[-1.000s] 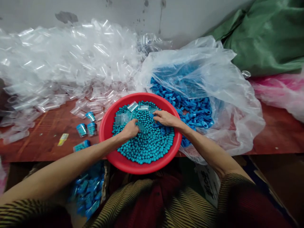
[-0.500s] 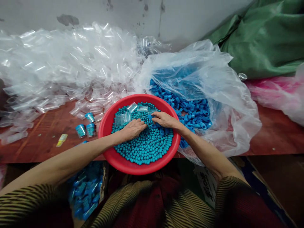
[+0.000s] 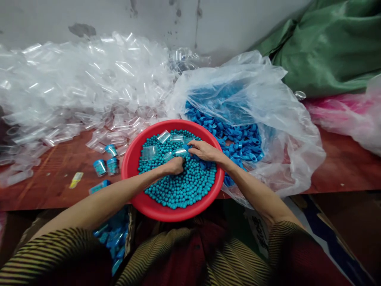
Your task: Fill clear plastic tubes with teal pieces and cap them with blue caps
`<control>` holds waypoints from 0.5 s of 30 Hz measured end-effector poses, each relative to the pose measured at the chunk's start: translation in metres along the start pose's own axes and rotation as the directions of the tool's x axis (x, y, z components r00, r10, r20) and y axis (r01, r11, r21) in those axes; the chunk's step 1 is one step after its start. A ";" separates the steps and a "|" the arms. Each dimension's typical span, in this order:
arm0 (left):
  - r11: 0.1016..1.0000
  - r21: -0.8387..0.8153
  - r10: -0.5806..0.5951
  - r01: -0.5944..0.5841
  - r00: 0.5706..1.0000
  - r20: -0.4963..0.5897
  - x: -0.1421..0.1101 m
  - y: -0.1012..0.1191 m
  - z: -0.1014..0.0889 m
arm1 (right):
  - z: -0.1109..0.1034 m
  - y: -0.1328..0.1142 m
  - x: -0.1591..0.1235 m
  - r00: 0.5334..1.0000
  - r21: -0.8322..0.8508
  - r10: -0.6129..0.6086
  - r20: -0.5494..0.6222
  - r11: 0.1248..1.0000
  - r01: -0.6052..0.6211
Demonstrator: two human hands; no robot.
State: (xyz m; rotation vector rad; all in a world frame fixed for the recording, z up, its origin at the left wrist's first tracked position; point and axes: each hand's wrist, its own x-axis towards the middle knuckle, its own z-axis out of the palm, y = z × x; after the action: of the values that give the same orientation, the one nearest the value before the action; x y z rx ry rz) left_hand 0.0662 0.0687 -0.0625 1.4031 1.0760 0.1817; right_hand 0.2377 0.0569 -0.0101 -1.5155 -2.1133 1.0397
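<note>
Head view: my left hand [image 3: 177, 165] is curled down in the little teal beads [image 3: 178, 194] inside the red basin [image 3: 126, 163], and I can't tell if it grips anything. My right hand [image 3: 203, 150] pinches a blue cap [image 3: 186, 147] over the beads. Clear tubes [image 3: 149, 153] lie on top. If my pinch gets loose, the cap could drop. The basin's rim pokes past the desk [image 3: 56, 194], so pushing hard there might tip it and spill beads.
</note>
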 end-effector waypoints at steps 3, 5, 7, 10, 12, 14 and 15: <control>0.996 -0.086 -0.036 0.039 0.999 0.041 -0.008 0.000 -0.004 | 0.000 0.002 0.001 0.999 0.071 -0.042 0.015 0.997 0.041; 0.985 -0.165 -0.036 0.043 0.998 0.045 -0.016 0.000 -0.009 | 0.000 0.003 -0.001 0.998 0.089 -0.059 0.026 0.994 0.056; 0.972 -0.233 -0.030 0.038 0.999 0.039 -0.022 0.000 -0.013 | 0.002 0.003 -0.004 0.998 0.048 -0.054 0.032 0.997 0.052; 0.958 -0.284 -0.022 0.028 0.999 0.025 -0.027 0.001 -0.015 | 0.007 0.000 -0.010 0.997 -0.081 -0.021 0.069 0.996 0.027; 0.956 -0.294 -0.017 0.023 1.000 0.021 -0.029 0.002 -0.015 | 0.010 -0.002 -0.012 0.996 -0.164 0.005 0.090 0.986 0.010; 0.955 -0.295 -0.013 0.019 1.000 0.022 -0.031 0.002 -0.015 | 0.012 -0.004 -0.012 0.996 -0.216 0.021 0.092 0.976 0.000; 0.956 -0.292 -0.013 0.018 1.000 0.021 -0.032 0.002 -0.015 | 0.012 -0.004 -0.012 0.995 -0.226 0.025 0.092 0.974 -0.004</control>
State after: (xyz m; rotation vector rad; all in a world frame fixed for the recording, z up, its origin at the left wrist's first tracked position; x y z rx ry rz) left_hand 0.0396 0.0580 -0.0417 1.1273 0.9992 0.3035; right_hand 0.2314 0.0413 -0.0138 -1.6146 -2.3574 0.9175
